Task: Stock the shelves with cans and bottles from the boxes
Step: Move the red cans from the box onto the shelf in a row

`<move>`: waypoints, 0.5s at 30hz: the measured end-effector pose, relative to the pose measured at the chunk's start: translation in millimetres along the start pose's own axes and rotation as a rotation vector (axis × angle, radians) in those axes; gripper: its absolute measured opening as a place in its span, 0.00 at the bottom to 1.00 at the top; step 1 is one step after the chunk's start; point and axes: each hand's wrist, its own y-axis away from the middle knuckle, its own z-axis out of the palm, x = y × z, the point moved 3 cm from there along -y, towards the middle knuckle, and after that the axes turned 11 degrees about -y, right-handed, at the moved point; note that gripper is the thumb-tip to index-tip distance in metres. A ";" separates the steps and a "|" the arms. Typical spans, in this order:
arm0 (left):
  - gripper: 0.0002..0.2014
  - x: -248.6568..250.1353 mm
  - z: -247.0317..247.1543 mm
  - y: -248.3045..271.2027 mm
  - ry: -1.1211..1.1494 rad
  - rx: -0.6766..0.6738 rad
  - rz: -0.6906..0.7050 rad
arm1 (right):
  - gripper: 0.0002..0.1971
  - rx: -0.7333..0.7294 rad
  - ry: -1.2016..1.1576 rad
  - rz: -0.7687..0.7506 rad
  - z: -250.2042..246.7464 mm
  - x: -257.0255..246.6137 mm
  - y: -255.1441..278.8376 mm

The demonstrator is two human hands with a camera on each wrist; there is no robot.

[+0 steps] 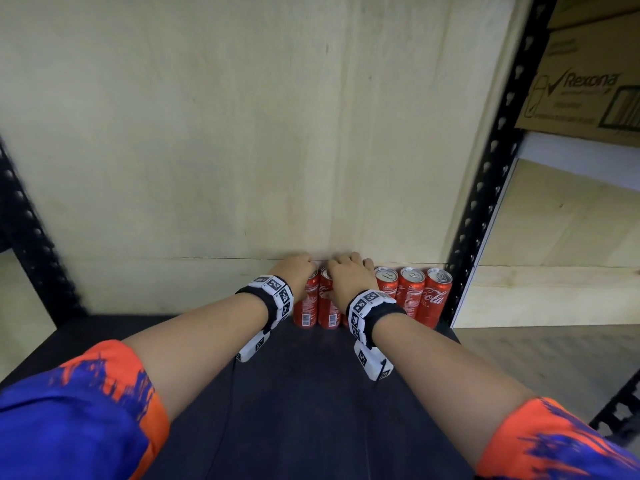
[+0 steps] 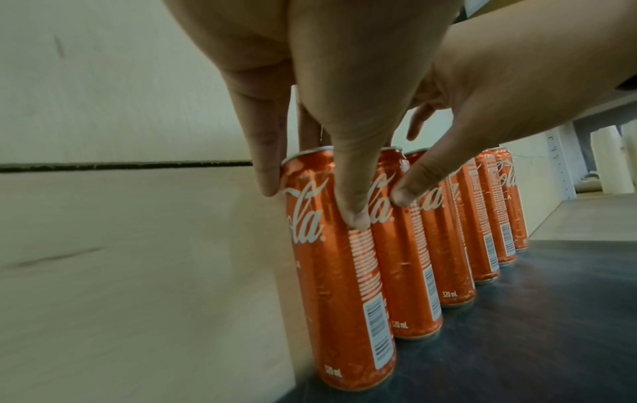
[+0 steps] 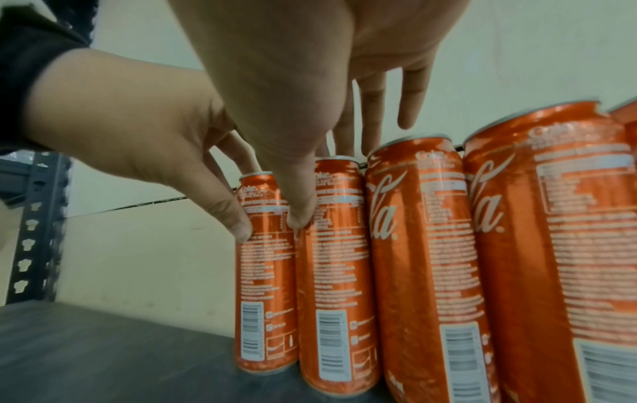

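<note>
Several slim red cola cans stand in a row on the dark shelf [image 1: 304,393], against the plywood back wall [image 1: 242,133]. My left hand [image 1: 298,268] reaches over the leftmost can [image 1: 306,303] and grips its top. In the left wrist view its thumb [image 2: 355,215] presses the front of that can [image 2: 344,300] and another finger lies on its left side. My right hand [image 1: 346,271] grips the second can [image 1: 327,310] the same way. In the right wrist view its thumb [image 3: 300,215] is on that can [image 3: 334,272], with its fingers behind the top. Three cans [image 1: 410,292] stand untouched to the right.
Black perforated uprights frame the bay on the right [image 1: 485,202] and left [image 1: 27,230]. A Rexona cardboard box [image 1: 581,88] sits on the neighbouring rack at the upper right. The shelf board runs bare to the left of the cans and in front of them.
</note>
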 end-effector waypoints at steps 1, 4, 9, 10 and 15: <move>0.22 0.3 -1.1 0.3 -0.004 -0.001 0.001 | 0.24 0.010 -0.009 0.000 1.4 0.2 -0.2; 0.19 3.0 -4.4 3.9 0.008 0.009 -0.004 | 0.24 0.028 -0.036 0.002 4.6 1.0 2.3; 0.21 5.4 -5.5 13.7 0.040 0.029 -0.039 | 0.28 0.026 -0.013 -0.008 3.8 0.7 10.1; 0.21 4.9 -4.8 15.7 0.042 0.029 -0.041 | 0.29 0.022 0.004 -0.012 3.7 0.1 12.3; 0.19 4.4 -3.0 20.3 0.056 0.055 -0.053 | 0.27 0.039 0.081 -0.026 0.1 -0.5 14.3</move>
